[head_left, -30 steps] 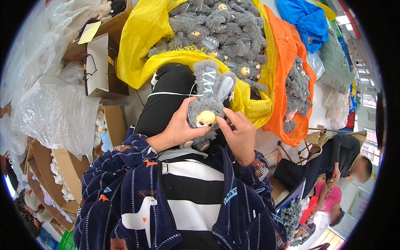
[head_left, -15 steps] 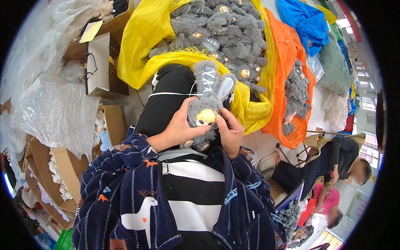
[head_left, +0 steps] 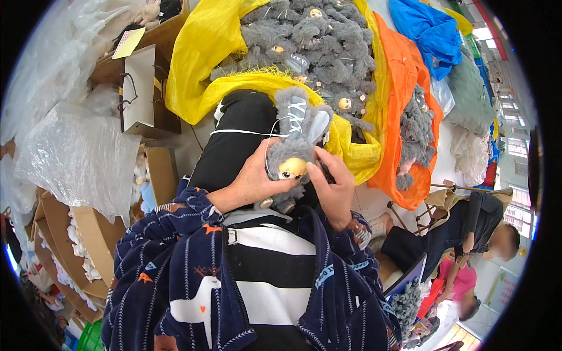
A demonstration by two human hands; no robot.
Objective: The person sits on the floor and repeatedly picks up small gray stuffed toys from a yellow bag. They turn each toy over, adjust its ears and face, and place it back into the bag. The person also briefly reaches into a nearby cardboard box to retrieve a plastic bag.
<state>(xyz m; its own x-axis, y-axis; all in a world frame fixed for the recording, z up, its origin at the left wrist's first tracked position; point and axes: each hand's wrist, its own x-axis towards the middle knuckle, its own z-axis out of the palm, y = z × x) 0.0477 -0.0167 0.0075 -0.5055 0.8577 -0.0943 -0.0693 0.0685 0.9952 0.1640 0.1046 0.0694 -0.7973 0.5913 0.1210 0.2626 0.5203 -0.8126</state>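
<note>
A grey fluffy plush doll [head_left: 301,151] with long ears and a yellowish face plate with painted eyes is held upright over my lap. My left hand [head_left: 253,182] wraps round its left side, with the thumb across the lower edge of the face. White cord laces cross one ear, and a thin loose string hangs beside the head. My right hand [head_left: 335,190] is at the doll's right side, its thumb and forefinger apart close to the fur. Whether those fingertips touch the fur is hard to see. A white elastic band [head_left: 243,131] runs across my black trouser leg.
Ahead, a yellow sack [head_left: 199,64] holds many similar grey dolls. An orange sack [head_left: 430,169] with more stands to its right. Cardboard boxes [head_left: 96,234] and clear plastic sheeting [head_left: 76,158] lie at left. Seated people [head_left: 468,222] are at right.
My right hand has drawn back a little to the right, its thumb leaving the face's edge. The doll has tilted and shifted slightly right in my left hand.
</note>
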